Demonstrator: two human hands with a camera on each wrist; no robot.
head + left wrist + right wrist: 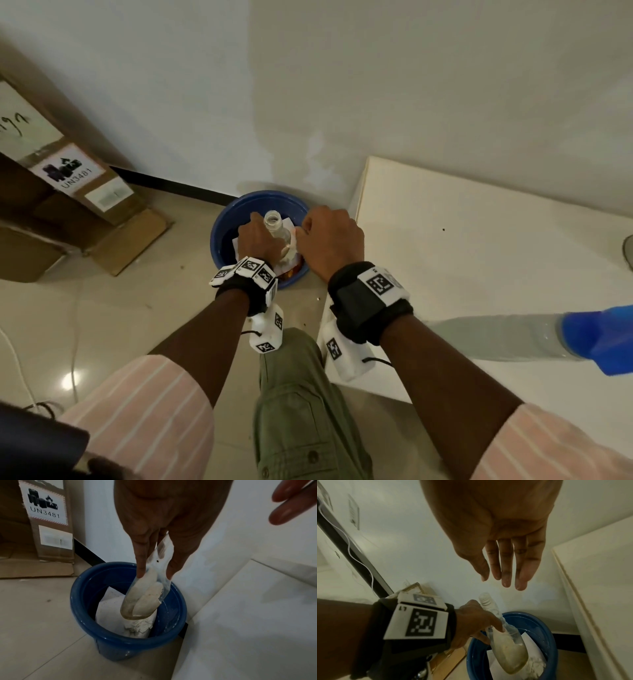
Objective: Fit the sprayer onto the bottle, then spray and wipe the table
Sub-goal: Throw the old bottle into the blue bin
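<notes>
White wall (376,85), glossy tile floor (102,325) — cardboard boxes (68,205).

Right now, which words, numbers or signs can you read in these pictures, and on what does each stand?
"UN3481": on the white hazard label of the cardboard box, under a picture of batteries and a flame.
Smaller white label lower on the box: too blurred to read.
Handwriting on the box: not legible.
Wrist bands: square black-and-white code marks only.

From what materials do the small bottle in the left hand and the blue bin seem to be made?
Bottle: apparently clear, glossy plastic; the pale contents show through, and its open neck carries moulded threads. Blue bin: probably smooth, shiny plastic; its rolled rim shows soft highlights.
</notes>
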